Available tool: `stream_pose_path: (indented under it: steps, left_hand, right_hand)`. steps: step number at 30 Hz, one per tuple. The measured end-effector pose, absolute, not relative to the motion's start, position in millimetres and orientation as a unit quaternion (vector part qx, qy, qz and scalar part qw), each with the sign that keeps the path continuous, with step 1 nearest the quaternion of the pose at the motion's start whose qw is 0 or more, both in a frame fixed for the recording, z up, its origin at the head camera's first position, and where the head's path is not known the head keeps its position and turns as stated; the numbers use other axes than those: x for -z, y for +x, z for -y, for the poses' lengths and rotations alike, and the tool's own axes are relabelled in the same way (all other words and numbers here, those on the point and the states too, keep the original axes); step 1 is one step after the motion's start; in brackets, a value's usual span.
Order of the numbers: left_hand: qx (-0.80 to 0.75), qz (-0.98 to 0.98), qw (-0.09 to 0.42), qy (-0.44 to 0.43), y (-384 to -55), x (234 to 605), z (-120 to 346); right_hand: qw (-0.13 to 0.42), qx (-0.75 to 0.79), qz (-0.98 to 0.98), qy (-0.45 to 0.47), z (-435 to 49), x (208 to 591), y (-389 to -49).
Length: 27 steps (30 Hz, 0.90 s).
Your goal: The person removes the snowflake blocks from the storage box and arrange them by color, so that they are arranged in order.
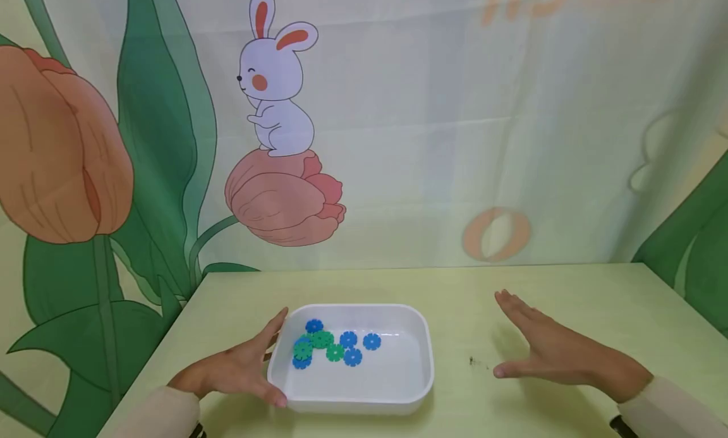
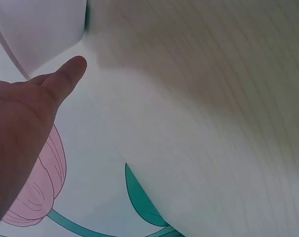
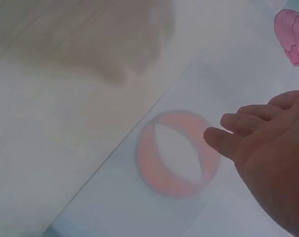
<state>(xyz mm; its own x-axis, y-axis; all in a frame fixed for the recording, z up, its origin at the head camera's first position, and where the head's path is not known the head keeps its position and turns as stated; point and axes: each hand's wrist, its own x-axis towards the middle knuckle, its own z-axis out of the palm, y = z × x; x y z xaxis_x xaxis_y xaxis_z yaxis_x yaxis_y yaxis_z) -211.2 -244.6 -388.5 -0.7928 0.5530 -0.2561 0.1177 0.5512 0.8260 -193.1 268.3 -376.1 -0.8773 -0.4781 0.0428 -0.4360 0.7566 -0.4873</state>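
On the left part of the tabletop point(image 1: 461, 305), near side, stands the tray point(image 1: 381, 378), its long axis running left to right across the person's front. Inside it lie the discs point(image 1: 321, 339), blue and green, flower-edged, bunched mostly in the left half; several overlap at the left end, so no exact count is given. One blue disc sits a little past the tray's middle and is the rightmost.

Left hand point(image 1: 236, 365): nearer to both tray and discs. Its fingers are spread, thumb at the near left corner, the others by the far left corner, bracketing the short left wall. Nothing is pinched. Whether the skin bears on the wall cannot be told from either the head or the left wrist view. The discs lie to the right of these fingers, just across that wall.

Right hand point(image 1: 552, 349): well apart from the tray, on its right, and judged to be raised off the surface. Its fingers are straight and close together, thumb held away from them, nothing between. From here the discs lie to the left, beyond a strip of bare tabletop, the right wall and the tray's bare right end.
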Motion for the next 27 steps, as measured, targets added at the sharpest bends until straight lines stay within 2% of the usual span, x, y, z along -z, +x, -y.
stream_pose_path:
  steps: [7, 27]
  left_hand:
    - [-0.422, -0.853, 0.261, 0.162, -212, 392, 241]
    - [-0.412, -0.863, 0.246, 0.161, -217, 398, 236]
  right_hand:
    - [0.032, 0.254, -0.929, -0.266, -240, 371, -201]
    - [0.076, 0.335, -0.881, -0.324, -178, 366, -221]
